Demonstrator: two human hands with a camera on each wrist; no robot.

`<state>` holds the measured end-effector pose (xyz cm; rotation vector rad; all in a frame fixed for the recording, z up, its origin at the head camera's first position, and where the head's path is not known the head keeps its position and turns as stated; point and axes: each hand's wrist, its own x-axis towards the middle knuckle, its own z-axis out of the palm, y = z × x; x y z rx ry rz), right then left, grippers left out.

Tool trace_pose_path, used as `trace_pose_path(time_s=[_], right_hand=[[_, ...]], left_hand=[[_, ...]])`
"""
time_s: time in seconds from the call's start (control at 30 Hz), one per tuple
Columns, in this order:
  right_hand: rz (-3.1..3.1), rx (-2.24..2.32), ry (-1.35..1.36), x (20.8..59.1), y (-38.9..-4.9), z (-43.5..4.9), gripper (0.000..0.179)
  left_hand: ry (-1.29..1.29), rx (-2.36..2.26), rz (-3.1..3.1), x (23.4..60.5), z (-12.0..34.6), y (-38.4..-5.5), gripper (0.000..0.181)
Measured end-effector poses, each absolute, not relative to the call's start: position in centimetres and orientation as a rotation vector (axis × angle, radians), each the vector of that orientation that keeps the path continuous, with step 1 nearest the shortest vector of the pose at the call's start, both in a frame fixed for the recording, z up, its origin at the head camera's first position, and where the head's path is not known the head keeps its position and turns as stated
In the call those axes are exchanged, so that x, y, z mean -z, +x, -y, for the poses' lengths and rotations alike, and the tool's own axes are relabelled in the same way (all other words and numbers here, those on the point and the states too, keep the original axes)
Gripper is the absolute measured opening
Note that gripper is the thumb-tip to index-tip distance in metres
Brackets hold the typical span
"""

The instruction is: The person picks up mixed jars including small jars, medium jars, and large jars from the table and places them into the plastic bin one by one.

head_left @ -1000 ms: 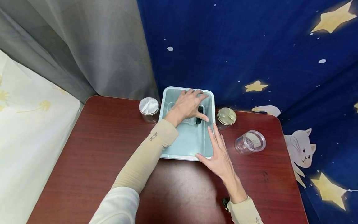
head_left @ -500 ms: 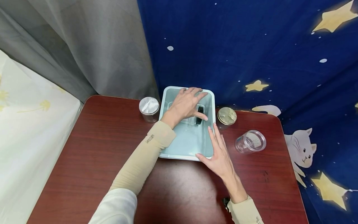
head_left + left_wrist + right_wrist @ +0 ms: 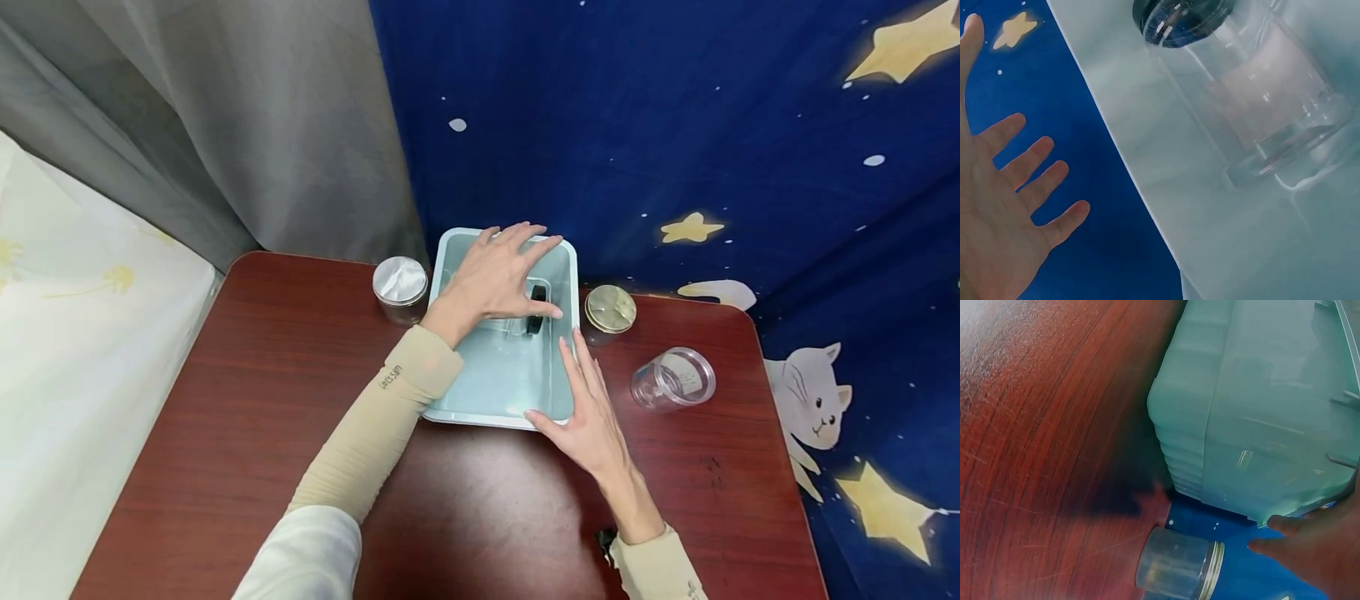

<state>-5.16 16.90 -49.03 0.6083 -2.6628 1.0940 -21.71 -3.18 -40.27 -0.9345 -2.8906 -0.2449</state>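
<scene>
A pale blue-green plastic bin (image 3: 517,379) stands at the back of the table. Inside it lies a clear jar (image 3: 1266,94) on its side, its black lid (image 3: 537,311) towards the right wall. My left hand (image 3: 491,279) is spread over the bin above that jar and holds nothing; the left wrist view shows its fingers apart from the jar. My right hand (image 3: 592,421) is at the bin's front right corner, fingers straight along the right rim and thumb at the front rim. Its fingertips (image 3: 1279,525) appear by the rim in the right wrist view.
A silver-lidded jar (image 3: 401,283) stands left of the bin. To the right is a gold-lidded jar (image 3: 610,311), with a clear open-topped jar (image 3: 670,381) nearer me. A blue star-patterned curtain (image 3: 600,150) hangs close behind the brown table (image 3: 300,350).
My left hand has shifted slightly left and away over the bin, with its wrist drawn left. The right hand, the bin and the jars look unchanged.
</scene>
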Motion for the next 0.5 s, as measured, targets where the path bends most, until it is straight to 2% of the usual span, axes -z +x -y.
trace_pose_path(time_s=[0.5], right_hand=[[2.677,-1.098,0.600,48.9,-5.2,-16.9,0.101]], left_hand=[[-0.896,0.286,2.812,37.2,4.4,-21.0,0.113]])
